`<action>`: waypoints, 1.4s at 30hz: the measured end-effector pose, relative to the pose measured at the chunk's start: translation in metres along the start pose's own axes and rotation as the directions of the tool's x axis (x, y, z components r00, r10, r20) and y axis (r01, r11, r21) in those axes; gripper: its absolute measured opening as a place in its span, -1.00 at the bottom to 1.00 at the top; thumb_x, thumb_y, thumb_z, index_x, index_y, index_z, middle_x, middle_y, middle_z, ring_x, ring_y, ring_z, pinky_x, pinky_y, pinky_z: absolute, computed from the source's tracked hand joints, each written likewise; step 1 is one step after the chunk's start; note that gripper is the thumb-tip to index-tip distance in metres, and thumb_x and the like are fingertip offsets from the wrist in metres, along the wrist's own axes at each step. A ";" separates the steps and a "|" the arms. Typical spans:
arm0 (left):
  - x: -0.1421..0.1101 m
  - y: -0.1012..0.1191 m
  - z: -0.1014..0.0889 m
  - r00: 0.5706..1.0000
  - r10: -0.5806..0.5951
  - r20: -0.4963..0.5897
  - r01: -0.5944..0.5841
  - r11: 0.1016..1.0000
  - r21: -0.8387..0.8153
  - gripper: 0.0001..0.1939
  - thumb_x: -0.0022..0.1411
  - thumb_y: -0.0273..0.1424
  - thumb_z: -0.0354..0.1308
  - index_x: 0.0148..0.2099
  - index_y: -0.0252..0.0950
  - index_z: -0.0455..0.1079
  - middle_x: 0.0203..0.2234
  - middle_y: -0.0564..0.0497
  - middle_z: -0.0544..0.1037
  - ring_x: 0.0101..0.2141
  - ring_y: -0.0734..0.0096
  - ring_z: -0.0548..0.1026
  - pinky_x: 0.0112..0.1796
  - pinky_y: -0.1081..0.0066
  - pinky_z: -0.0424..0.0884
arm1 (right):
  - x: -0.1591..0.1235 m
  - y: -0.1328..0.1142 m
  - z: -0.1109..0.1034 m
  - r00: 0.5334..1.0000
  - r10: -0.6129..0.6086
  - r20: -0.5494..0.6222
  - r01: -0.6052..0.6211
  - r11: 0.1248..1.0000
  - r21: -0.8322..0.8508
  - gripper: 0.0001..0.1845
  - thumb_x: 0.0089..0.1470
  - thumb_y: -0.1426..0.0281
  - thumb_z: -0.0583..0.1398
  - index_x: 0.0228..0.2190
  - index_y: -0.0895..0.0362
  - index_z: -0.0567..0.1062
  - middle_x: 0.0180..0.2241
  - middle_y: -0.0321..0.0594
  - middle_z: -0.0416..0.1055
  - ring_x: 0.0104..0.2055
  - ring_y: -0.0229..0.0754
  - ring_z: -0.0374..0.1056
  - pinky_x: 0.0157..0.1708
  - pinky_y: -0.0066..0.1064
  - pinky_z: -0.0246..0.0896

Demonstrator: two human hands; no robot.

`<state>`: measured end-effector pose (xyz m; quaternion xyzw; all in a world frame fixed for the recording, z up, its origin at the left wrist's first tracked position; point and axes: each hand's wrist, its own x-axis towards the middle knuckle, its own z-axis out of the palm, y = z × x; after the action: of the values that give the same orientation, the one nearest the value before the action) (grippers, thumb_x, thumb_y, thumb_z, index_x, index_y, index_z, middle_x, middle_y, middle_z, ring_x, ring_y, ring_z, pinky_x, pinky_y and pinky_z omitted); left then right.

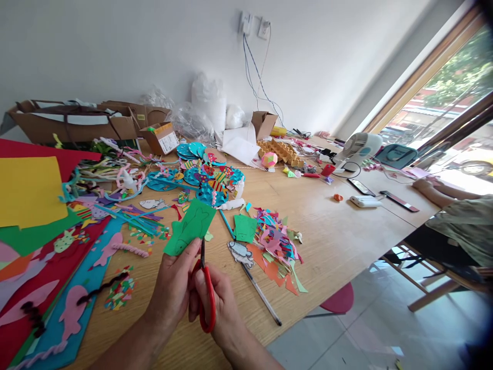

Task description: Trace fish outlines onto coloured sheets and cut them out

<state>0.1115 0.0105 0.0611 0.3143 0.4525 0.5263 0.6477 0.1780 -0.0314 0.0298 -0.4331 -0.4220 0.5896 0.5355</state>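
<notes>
My left hand pinches a piece of green paper that has a fish outline drawn on it. In my right hand is a pair of scissors with red handles, its dark blades pointing up against the paper's lower right edge. Both hands are close together above the front of the table. Just right of them lie a fish cutout, a pen and a second green paper scrap.
A heap of coloured paper scraps lies right of my hands. Coloured sheets and pink fish cutouts cover the left side. Cardboard boxes stand along the wall. Farther right are a white fan, a phone and another person's arm.
</notes>
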 end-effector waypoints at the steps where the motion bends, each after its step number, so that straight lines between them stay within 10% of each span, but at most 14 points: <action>1: 0.000 0.000 0.000 1.000 0.003 0.009 -0.003 1.000 0.003 -0.74 -0.05 -0.20 0.23 -0.36 -0.27 0.37 -0.72 0.19 0.36 -0.75 0.53 0.35 -0.78 0.60 0.20 | 0.000 0.001 0.000 1.000 0.003 -0.001 -0.003 1.000 0.002 -0.42 0.01 -0.13 0.00 -0.57 0.15 0.25 -0.78 -0.43 0.14 -0.76 -0.43 0.05 -0.74 -0.60 -0.09; 13: -0.003 -0.002 0.000 0.995 -0.065 0.075 0.065 0.998 0.001 -0.72 0.01 -0.16 0.22 -0.35 -0.27 0.36 -0.68 0.19 0.41 -0.86 0.62 0.19 -0.88 0.58 0.03 | -0.001 0.008 -0.003 1.000 -0.016 0.010 0.016 1.000 0.012 -0.44 0.05 -0.11 -0.01 -0.59 0.14 0.24 -0.81 -0.45 0.10 -0.77 -0.43 0.02 -0.74 -0.60 -0.11; 17: 0.003 -0.002 -0.001 0.997 0.055 0.051 -0.049 0.993 -0.103 -0.80 -0.03 -0.31 0.29 -0.35 -0.26 0.39 -0.47 0.16 0.51 -0.52 0.56 0.45 -0.51 0.63 0.39 | -0.002 0.007 -0.003 1.000 0.021 0.004 -0.021 1.000 0.000 -0.43 0.02 -0.13 -0.01 -0.57 0.13 0.23 -0.81 -0.45 0.11 -0.77 -0.42 0.03 -0.74 -0.59 -0.12; 23: 0.013 -0.002 -0.008 0.983 0.162 0.083 -0.155 0.984 -0.085 -0.85 -0.02 -0.36 0.28 -0.34 -0.27 0.46 -0.39 0.07 0.54 -0.31 0.40 0.46 -0.20 0.45 0.38 | -0.001 -0.002 -0.007 0.995 0.095 0.005 -0.095 0.992 -0.081 -0.41 -0.05 -0.18 0.00 -0.57 0.12 0.22 -0.81 -0.47 0.11 -0.78 -0.44 -0.01 -0.75 -0.58 -0.11; 42: 0.023 0.018 -0.032 0.958 0.039 0.283 -0.091 0.981 0.173 -0.82 -0.02 -0.29 0.26 -0.47 -0.31 0.49 -0.56 0.01 0.53 -0.46 0.39 0.45 -0.31 0.39 0.39 | -0.012 -0.026 -0.029 0.968 0.238 0.080 -0.197 0.916 -0.349 -0.46 0.02 -0.09 0.03 -0.62 0.12 0.20 -0.78 -0.45 0.14 -0.77 -0.46 0.03 -0.77 -0.62 -0.13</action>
<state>0.0761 0.0346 0.0588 0.4586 0.3933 0.4539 0.6550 0.2130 -0.0404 0.0478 -0.5264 -0.4974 0.5895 0.3578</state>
